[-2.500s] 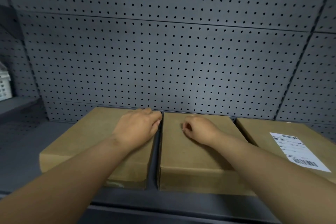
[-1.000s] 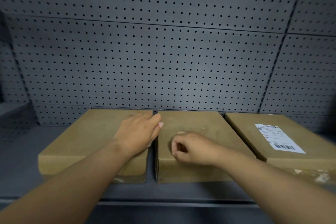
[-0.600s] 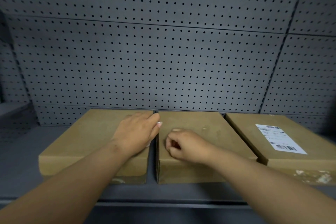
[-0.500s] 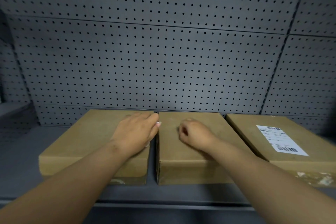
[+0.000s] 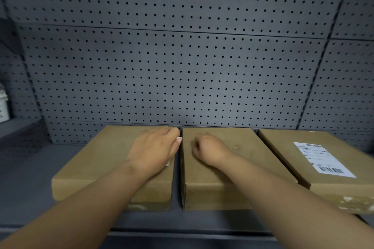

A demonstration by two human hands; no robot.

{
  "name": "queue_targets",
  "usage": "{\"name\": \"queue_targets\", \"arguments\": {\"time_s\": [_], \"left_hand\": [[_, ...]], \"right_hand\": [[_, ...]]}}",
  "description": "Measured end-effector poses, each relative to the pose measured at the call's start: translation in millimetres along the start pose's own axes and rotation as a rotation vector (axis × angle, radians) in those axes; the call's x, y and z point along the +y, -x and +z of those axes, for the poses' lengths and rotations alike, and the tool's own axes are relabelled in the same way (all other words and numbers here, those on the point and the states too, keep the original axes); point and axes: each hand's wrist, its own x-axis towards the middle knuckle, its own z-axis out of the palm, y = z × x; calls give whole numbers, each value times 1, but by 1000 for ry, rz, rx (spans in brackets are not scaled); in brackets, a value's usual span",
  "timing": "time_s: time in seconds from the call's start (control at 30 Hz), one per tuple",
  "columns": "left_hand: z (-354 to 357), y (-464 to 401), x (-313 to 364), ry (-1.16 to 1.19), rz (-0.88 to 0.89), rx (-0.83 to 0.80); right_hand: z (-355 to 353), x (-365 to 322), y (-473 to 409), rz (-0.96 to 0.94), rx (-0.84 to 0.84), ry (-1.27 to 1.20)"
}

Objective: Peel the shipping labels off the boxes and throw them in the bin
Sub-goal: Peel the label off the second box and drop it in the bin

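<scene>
Three brown cardboard boxes lie side by side on a grey shelf. My left hand [image 5: 155, 149] rests palm down on the right edge of the left box [image 5: 97, 170]. Bits of a white label scrap [image 5: 168, 162] peek out under its palm and fingertips. My right hand [image 5: 210, 150] sits on the bare top of the middle box [image 5: 220, 190], fingers curled in, fingertips on the cardboard. The right box [image 5: 283, 147] carries a white shipping label [image 5: 323, 159] with barcodes, stuck flat, untouched by either hand. No bin is in view.
A grey pegboard wall [image 5: 182, 77] stands right behind the boxes. The shelf surface [image 5: 26, 178] extends to the left of the boxes, with a higher shelf and a white object [image 5: 3, 105] at the far left. The shelf's front lip [image 5: 182, 234] runs below my forearms.
My right hand slid from the front part of the middle box back toward the wall, still curled. My left hand stayed put on the left box.
</scene>
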Motion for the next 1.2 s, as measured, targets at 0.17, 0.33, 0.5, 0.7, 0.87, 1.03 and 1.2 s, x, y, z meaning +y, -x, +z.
{"name": "queue_targets", "arguments": {"time_s": [0.17, 0.33, 0.5, 0.7, 0.87, 1.03, 1.2], "left_hand": [[-2, 0, -2, -13, 11, 13], [-3, -1, 0, -28, 7, 2], [-3, -1, 2, -36, 14, 7], [-1, -8, 13, -56, 12, 31], [-1, -20, 31, -68, 14, 68], [-4, -35, 61, 15, 30, 120], [-7, -62, 111, 101, 87, 115]], "right_hand": [[-10, 18, 2, 123, -37, 11], [-1, -10, 27, -125, 8, -25], [-19, 9, 48, -174, -48, -39], [-17, 1, 72, -238, -47, -72], [-38, 44, 76, 40, -4, 58], [-87, 85, 74, 345, 231, -179], [-124, 106, 88, 299, 270, -157]]}}
